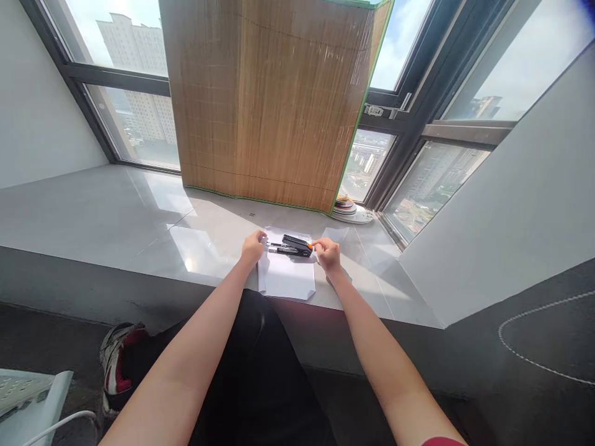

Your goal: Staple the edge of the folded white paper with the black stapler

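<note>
Black stapler (296,246) lies on your white paper (287,279), on the windowsill (93,214). Left hand (252,248): fingers bunched at the stapler's left end; can't tell if they pinch anything. Right hand (328,254): index fingertip at the stapler's orange end, other fingers curled; can't tell if it's gripping. Stapler label and sill's dark marks (252,214): too small to read.
</note>
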